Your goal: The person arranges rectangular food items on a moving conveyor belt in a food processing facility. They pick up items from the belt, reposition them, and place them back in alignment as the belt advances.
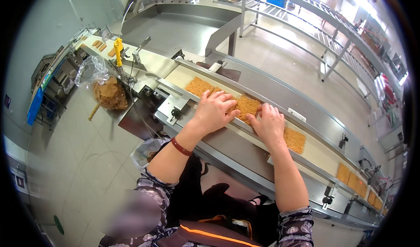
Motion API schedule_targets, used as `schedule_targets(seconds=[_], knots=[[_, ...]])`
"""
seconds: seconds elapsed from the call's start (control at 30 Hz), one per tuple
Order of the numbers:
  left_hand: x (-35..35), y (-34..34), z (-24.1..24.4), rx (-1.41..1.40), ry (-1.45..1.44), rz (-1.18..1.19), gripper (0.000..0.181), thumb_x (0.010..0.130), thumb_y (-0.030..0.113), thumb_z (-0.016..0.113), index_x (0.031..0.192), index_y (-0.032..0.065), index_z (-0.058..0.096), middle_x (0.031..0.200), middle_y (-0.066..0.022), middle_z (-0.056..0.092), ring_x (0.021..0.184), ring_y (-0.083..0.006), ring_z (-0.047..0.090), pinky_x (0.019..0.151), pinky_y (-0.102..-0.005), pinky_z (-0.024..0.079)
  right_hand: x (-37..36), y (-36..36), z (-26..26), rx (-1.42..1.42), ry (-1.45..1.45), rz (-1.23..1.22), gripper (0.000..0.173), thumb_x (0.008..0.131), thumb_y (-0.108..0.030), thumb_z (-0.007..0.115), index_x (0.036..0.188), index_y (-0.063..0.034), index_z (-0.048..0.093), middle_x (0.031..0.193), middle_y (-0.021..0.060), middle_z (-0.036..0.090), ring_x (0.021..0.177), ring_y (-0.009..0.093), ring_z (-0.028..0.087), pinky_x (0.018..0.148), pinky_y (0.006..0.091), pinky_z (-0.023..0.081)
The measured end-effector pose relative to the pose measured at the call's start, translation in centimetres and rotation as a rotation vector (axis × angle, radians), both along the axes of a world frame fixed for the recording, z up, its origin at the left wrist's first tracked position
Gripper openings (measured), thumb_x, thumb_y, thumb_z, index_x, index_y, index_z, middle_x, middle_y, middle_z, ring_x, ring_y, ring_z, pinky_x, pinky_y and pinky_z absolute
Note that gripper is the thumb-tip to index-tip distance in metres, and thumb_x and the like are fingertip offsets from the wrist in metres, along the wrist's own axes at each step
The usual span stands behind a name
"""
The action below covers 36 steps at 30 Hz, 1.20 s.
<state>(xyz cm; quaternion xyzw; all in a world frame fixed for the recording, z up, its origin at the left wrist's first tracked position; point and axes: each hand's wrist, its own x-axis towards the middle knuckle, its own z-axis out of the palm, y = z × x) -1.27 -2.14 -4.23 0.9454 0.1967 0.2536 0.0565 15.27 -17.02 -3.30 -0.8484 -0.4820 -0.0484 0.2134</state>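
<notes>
Golden, grainy food slabs lie in a row on a pale conveyor belt [323,145] between metal side rails. My left hand [215,112] rests palm down over one slab, fingers spread across it, covering most of it. Just left of it lies another slab [198,86]. Between my two hands a square slab [247,107] shows; my left thumb is at its near left side. My right hand [269,124] is at that slab's right edge, thumb and curled fingertips near it; whether it grips the slab is not clear. Right of my right wrist lies a further slab [294,140].
Metal rails [315,173] border the belt. Several smaller pieces [357,183] lie farther right. At left stand a yellow handled device [118,52] and a clear plastic bag [110,94] of brown material. A steel tray table [183,25] and a roller conveyor [279,14] stand beyond.
</notes>
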Motion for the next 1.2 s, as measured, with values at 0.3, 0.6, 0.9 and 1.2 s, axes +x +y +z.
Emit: schedule_targets(seconds=[0.3, 0.6, 0.9, 1.2], knots=[[-0.1, -0.3, 0.1, 0.049, -0.018, 0.081, 0.039, 0.1, 0.047, 0.063, 0.121, 0.0157, 0.075, 0.13, -0.0068, 0.072, 0.126, -0.0272, 0.064, 0.111, -0.0555, 0.041, 2.3, 0.0, -1.3, 0.351, 0.452, 0.11, 0.021, 0.092, -0.021, 0.07, 0.109, -0.0094, 0.07, 0.091, 0.0073, 0.072, 0.091, 0.026, 0.07, 0.076, 0.0432, 0.057], [0.6, -0.8, 0.1, 0.05, -0.151, -0.06, 0.031, 0.098, 0.038, 0.069, 0.116, 0.0129, 0.075, 0.119, -0.0055, 0.074, 0.109, -0.0243, 0.071, 0.103, -0.049, 0.049, 3.3, -1.1, -0.9, 0.083, -0.249, -0.033, 0.011, 0.092, -0.017, 0.064, 0.084, -0.0123, 0.07, 0.088, 0.0053, 0.073, 0.088, 0.026, 0.07, 0.078, 0.0411, 0.054], [1.0, -1.5, 0.1, -0.008, -0.186, -0.239, 0.029, 0.094, 0.033, 0.074, 0.113, 0.0113, 0.073, 0.114, -0.0063, 0.075, 0.102, -0.0239, 0.072, 0.096, -0.0406, 0.053, 2.7, -1.4, 1.8, 0.32, -0.288, -0.1, 0.008, 0.091, -0.01, 0.064, 0.084, -0.0103, 0.069, 0.084, 0.0037, 0.072, 0.082, 0.024, 0.069, 0.074, 0.0408, 0.049], [1.0, -1.3, 0.1, 0.016, -0.343, -0.238, 0.024, 0.091, 0.027, 0.077, 0.108, 0.0106, 0.072, 0.112, -0.005, 0.074, 0.1, -0.0249, 0.07, 0.094, -0.0399, 0.052, 2.4, -0.2, 0.0, 0.497, 0.005, 0.01, 0.01, 0.098, -0.014, 0.065, 0.097, -0.0069, 0.072, 0.094, 0.0072, 0.072, 0.081, 0.025, 0.069, 0.076, 0.0399, 0.051]])
